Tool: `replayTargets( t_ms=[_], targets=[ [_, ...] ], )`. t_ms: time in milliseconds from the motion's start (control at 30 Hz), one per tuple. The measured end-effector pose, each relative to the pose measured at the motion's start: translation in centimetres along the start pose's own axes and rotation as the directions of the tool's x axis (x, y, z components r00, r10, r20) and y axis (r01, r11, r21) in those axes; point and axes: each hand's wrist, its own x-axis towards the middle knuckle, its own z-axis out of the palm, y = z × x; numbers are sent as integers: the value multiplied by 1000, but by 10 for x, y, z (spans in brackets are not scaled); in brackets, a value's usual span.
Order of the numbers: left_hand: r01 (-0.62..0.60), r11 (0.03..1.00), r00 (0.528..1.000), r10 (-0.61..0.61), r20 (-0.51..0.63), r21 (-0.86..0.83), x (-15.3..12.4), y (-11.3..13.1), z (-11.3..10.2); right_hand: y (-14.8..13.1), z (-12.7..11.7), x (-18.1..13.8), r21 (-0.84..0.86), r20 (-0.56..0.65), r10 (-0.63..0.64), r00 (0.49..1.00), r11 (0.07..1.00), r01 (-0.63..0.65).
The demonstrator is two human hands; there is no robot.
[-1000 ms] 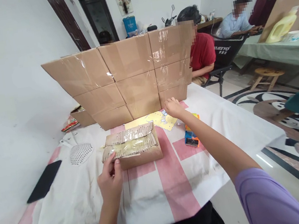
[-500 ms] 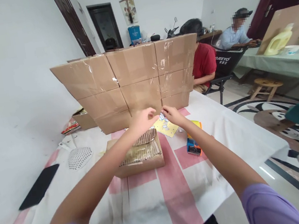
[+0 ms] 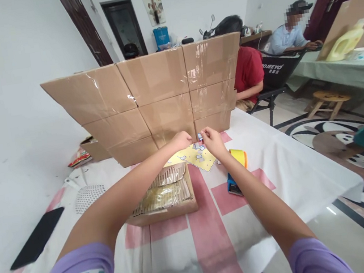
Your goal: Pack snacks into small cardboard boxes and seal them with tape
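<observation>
Leaning in over the table with both purple-sleeved arms stretched out — holding the left hand (image 3: 181, 140) and the right hand (image 3: 212, 141) close together but apart, right before the tall cardboard wall (image 3: 167, 113). Apparently pinching a small white-and-blue piece (image 3: 200, 137) at the right fingertips, just above the far end of the yellow sheet (image 3: 208, 163). Curling the left fingers inward, right beside that piece; cannot tell whether closed on anything. Look at the sheet, lying flat on the pink-and-white cloth (image 3: 213, 240), with more small pale pieces (image 3: 199, 156) scattered across it. Nearer in, partly under the left forearm, notice the cardboard box (image 3: 175, 209), ridged and glossy with clear film on top. Across to the right, half hidden by the other forearm, catch the yellow-and-blue tape dispenser (image 3: 238, 158). Far over to the left, see a perforated white object (image 3: 89, 198) and, near the table edge, a flat black slab (image 3: 37, 238). Beyond the cardboard, glimpse a person in red (image 3: 250, 72) beside a black chair (image 3: 279, 73) — and, farther back, a person in light blue (image 3: 287, 40).
</observation>
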Motion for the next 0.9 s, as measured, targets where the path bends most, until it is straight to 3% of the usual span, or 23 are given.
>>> replayTargets(
  t_ms=[300,433,633,900],
  targets=[
    [-133,987,989,127,-74,-88,4,3,6,-4,0,-14,77,59,84,995,993,-88],
    [-146,985,987,138,-86,-90,-6,3,5,-3,5,-20,-79,1,116,993,990,-115],
    [-104,991,994,101,-41,-82,-22,-1,-4,0,13,-26,-393,177,278,944,899,-191],
    [-65,996,998,64,-13,-57,-36,7,-12,4,17,-30,-433,180,322,930,875,-219]
  ],
)
